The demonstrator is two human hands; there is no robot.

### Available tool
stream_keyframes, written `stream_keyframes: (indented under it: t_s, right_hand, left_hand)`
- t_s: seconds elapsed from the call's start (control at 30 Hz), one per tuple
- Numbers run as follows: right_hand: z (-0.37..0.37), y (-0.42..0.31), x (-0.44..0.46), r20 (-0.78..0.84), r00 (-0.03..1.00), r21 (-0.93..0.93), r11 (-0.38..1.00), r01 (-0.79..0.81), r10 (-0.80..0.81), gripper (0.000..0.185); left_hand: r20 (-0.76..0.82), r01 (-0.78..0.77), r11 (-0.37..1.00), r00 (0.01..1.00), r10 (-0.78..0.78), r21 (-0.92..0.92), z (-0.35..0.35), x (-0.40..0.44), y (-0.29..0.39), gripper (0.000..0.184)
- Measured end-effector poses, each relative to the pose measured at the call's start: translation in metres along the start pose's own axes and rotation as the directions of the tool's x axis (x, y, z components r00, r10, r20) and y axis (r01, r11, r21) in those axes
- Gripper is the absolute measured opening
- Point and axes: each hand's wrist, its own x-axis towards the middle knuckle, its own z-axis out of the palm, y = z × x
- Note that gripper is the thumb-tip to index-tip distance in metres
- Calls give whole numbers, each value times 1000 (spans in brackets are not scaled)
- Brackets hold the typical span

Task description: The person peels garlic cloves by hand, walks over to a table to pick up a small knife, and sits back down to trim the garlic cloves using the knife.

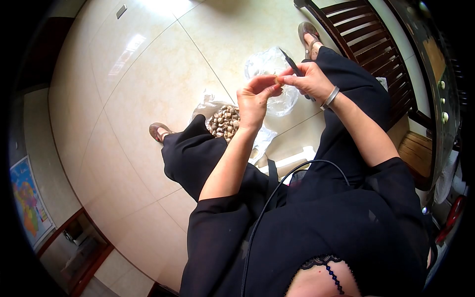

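My left hand [255, 99] is closed, its thumb and fingertips pinching a small pale-brown piece [278, 81] that is mostly hidden. My right hand [312, 81] meets it there, thumb and forefinger at the same piece. A slim black pointed tool [292, 63] is held in the right hand, its tip pointing away from me; its exact kind does not show. Below the left wrist, a white plastic bag [202, 106] on the floor holds many small rounded brown-and-white pieces [226, 123]. Beneath the hands lies a clear plastic bag [257, 63], its contents hard to make out.
The tiled floor [143, 104] spreads in front and to the left. A dark wooden slatted bench [366, 34] stands at the right. My black-trousered legs flank the bags, and a black cable [257, 218] runs across my lap. A colourful map [29, 200] hangs at far left.
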Motion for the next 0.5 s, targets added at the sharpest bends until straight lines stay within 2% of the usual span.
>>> stream_keyframes:
  t_s: [0.07,0.17,0.5]
  right_hand:
    - [-2,3,2,31,999,95,994,-45,42,15]
    - [-3,1,1,55,997,120,991,-65,59,15]
    - [-2,1,1,-2,999,90,995,-44,44,15]
  left_hand:
    - [-4,19,999,1000,-19,-26,-1,0,-1,13]
    - [8,15,1000,1000,-15,-2,-1,0,1,13]
    - [23,80,995,997,-78,-66,-1,2,0,14]
